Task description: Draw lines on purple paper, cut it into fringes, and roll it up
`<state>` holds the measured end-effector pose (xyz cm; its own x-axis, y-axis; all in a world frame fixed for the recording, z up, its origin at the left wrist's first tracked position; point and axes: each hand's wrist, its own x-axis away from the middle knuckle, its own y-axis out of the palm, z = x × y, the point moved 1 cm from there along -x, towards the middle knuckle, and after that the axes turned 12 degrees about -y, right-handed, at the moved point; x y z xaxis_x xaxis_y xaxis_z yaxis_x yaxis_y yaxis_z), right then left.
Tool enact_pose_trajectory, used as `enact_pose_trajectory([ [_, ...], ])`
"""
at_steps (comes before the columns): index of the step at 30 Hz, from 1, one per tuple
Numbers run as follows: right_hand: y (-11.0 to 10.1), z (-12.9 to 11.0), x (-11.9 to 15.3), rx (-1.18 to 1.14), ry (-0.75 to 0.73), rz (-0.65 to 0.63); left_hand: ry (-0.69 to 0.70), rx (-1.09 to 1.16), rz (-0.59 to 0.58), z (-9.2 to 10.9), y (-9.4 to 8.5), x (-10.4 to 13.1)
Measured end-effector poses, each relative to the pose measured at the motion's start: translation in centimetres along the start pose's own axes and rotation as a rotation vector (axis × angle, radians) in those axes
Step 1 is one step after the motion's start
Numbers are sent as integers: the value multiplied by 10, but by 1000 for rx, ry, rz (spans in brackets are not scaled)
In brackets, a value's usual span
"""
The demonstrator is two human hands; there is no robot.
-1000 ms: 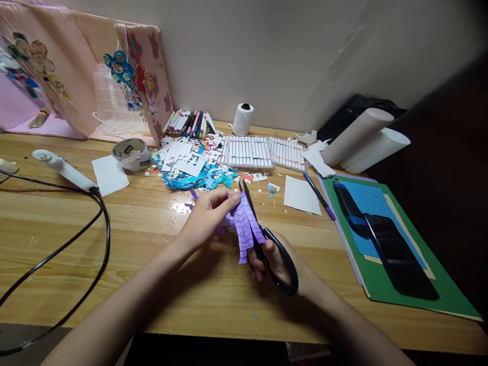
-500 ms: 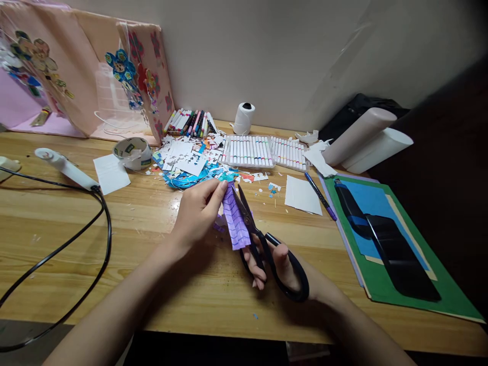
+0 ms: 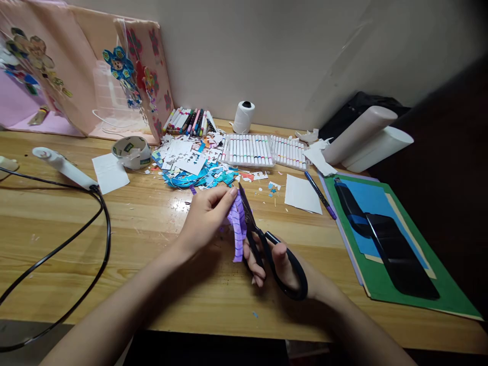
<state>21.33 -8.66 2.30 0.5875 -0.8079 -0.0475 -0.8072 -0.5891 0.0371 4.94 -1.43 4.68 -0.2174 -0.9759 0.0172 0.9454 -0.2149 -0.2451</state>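
Between the thumb and fingers of my left hand (image 3: pixel 209 211) is the top end of a purple paper strip (image 3: pixel 238 231) with dark lines drawn across it. The strip hangs down and part of it looks split lengthwise. My right hand (image 3: pixel 284 267) has its thumb and fingers through the handle loops of black scissors (image 3: pixel 263 236). The blades point up and away, lying along the strip's right side and touching or overlapping it. Paper and fingers hide part of the blades.
Behind my hands lies a heap of paper scraps (image 3: pixel 186 157), with marker sets (image 3: pixel 249 151) beside it. A tape roll (image 3: pixel 131 151) and a corded white tool (image 3: pixel 64 168) are at left. At right are a white paper sheet (image 3: pixel 303 194), a purple pen (image 3: pixel 320 195) and a green board (image 3: pixel 385 284).
My left hand has moved slightly right and down with the paper. The purple strip looks narrower and split along its length, and the scissor blades have come closer together.
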Motion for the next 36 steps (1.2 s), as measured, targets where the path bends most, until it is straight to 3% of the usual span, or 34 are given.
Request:
enact_pose_trajectory([
  [10, 8, 17, -2, -75, -36, 119, -52, 22, -46, -4, 4, 0],
  [19, 12, 13, -7, -125, 10, 221, -83, 86, -84, -5, -2, -5],
  [23, 7, 11, -2, -129, -22, 133, -49, 33, -30, -5, -7, -7],
  [29, 6, 3, 3, -146, 52, -39, 1, 55, 209, -9, -8, -7],
  [36, 11, 3, -2, -78, 44, 13, -104, 128, 147, -6, 4, 1],
])
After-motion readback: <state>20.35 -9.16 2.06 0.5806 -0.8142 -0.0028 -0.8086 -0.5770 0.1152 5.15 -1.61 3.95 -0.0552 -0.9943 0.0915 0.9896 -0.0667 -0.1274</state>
